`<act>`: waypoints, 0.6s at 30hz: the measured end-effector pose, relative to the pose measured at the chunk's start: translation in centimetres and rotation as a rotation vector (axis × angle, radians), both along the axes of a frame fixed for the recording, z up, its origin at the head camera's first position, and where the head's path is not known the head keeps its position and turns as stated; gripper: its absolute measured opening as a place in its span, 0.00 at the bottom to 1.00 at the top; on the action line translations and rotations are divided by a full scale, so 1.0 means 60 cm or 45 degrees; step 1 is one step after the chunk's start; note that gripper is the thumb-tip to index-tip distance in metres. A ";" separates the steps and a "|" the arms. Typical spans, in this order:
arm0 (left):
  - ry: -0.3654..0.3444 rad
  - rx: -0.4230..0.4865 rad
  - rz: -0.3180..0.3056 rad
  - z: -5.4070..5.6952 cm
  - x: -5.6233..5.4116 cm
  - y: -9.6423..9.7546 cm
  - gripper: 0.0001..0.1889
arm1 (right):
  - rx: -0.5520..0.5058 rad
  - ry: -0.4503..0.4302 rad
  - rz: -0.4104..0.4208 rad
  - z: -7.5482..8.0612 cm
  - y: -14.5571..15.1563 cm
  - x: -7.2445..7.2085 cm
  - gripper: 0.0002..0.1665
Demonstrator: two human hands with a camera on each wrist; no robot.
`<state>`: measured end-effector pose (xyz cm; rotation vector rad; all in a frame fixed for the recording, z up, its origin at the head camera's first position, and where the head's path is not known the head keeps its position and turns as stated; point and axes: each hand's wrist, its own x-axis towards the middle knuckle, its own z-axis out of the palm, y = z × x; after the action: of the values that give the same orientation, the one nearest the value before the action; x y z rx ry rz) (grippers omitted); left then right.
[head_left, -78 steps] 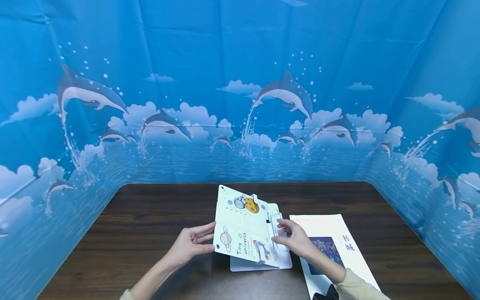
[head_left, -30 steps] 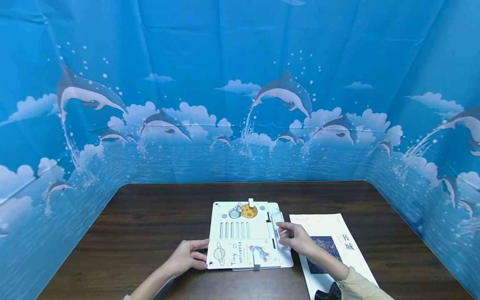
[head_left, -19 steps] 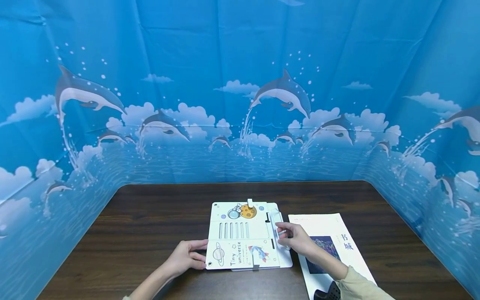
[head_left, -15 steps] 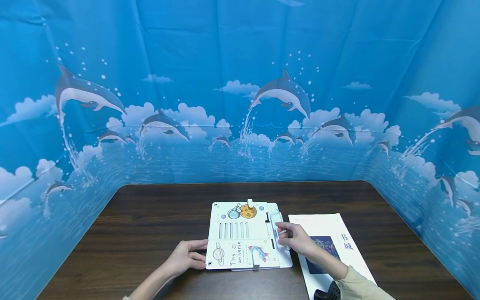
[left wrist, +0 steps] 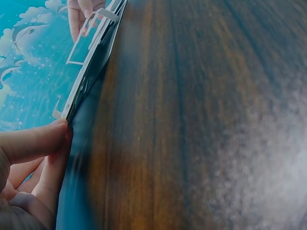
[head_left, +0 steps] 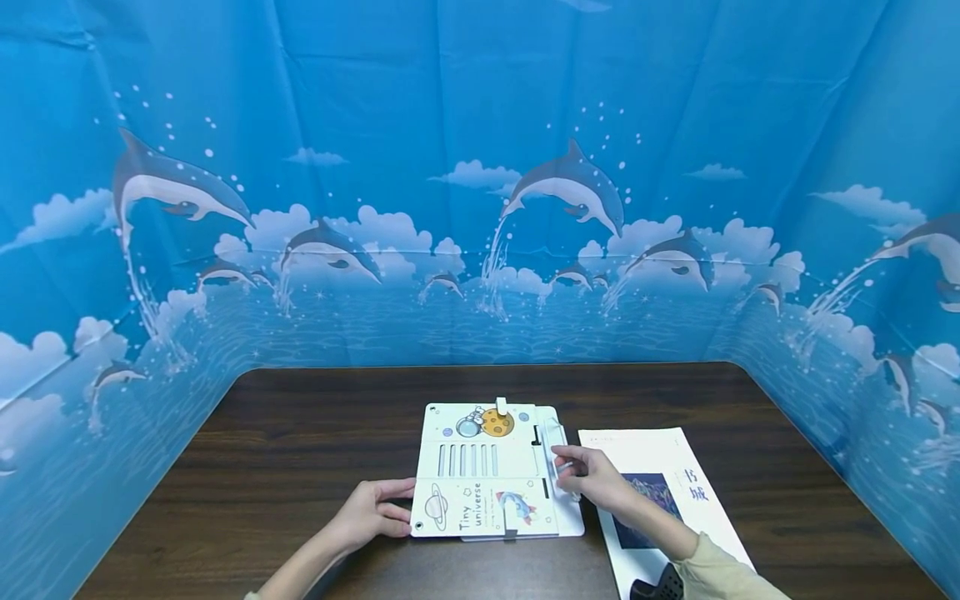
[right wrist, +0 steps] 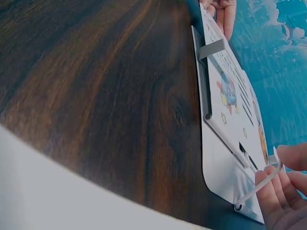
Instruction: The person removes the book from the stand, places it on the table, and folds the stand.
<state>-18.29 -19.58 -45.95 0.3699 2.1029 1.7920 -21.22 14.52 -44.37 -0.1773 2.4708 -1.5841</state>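
A white folding book stand (head_left: 457, 458) printed with "Tiny universe", an astronaut and a rocket lies nearly flat on the table. My left hand (head_left: 367, 518) pinches its near left edge; in the left wrist view the thumb (left wrist: 41, 139) is on top with fingers beneath. At the stand's right end, my right hand (head_left: 596, 482) holds a white wire support bar (right wrist: 247, 196) between thumb and fingers. White page clips stick out at the far and near edges, the near clip (right wrist: 212, 48) showing clearly in the right wrist view. A base plate (right wrist: 218, 167) shows under the panel.
A white book (head_left: 637, 442) with a dark picture on its cover lies to the right, partly under my right forearm. The dark wooden table (head_left: 315, 433) ends at a blue dolphin curtain (head_left: 412, 208) behind and at both sides.
The stand's panel was tilted up on its left side at first; my left hand has lowered it flat onto its base. Over the last second both hands stay nearly still.
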 end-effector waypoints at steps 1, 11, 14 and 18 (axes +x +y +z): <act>-0.002 0.000 -0.001 0.000 0.000 0.000 0.33 | 0.001 0.001 0.013 -0.001 0.002 -0.001 0.31; -0.009 0.008 -0.002 0.002 0.000 -0.001 0.33 | 0.024 0.067 0.156 -0.004 0.020 -0.002 0.25; -0.007 0.012 -0.005 0.001 0.001 -0.001 0.33 | 0.025 0.090 0.209 -0.006 0.025 -0.002 0.25; -0.010 0.029 -0.006 -0.003 0.000 -0.002 0.33 | 0.030 0.111 0.255 -0.010 0.029 -0.003 0.24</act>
<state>-18.28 -19.67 -46.11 0.3732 2.0761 1.8130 -21.42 16.26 -44.96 -0.4835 2.4451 -1.4935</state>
